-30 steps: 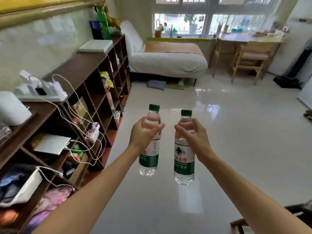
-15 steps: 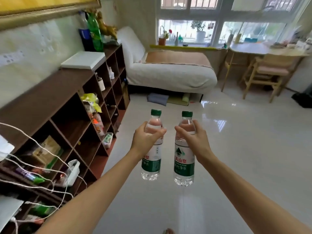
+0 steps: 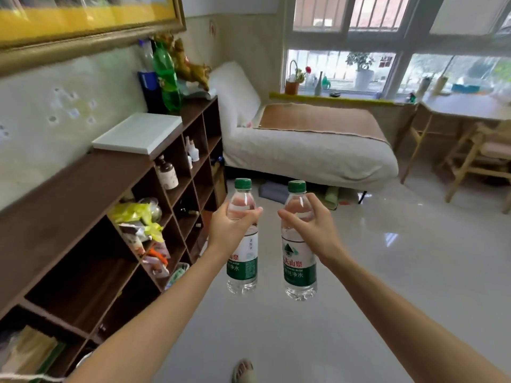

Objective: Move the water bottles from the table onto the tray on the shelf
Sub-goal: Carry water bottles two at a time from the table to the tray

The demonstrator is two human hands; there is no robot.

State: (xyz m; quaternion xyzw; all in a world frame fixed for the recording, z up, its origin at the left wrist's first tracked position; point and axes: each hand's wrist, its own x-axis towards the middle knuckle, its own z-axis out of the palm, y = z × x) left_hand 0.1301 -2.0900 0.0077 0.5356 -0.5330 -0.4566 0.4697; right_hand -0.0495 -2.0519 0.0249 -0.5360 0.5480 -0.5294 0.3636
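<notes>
I hold two clear water bottles with green caps and green labels upright in front of me, above the floor. My left hand [image 3: 228,230] grips the left water bottle [image 3: 243,268] around its upper part. My right hand [image 3: 313,230] grips the right water bottle [image 3: 300,272] the same way. A white flat tray [image 3: 138,132] lies on top of the dark brown shelf [image 3: 63,194], to the left of the bottles and farther away.
The shelf's cubbies hold a brown bottle [image 3: 166,172], bags and small items. Large soda bottles [image 3: 163,78] stand at its far end. A white sofa bed [image 3: 304,145] lies ahead, a wooden desk and chair [image 3: 475,153] at right. My sandalled foot [image 3: 243,370] shows below.
I have walked forward along the shelf with both bottles held the same way. The tray is now closer, and the chargers and cables have passed out of view to the left.
</notes>
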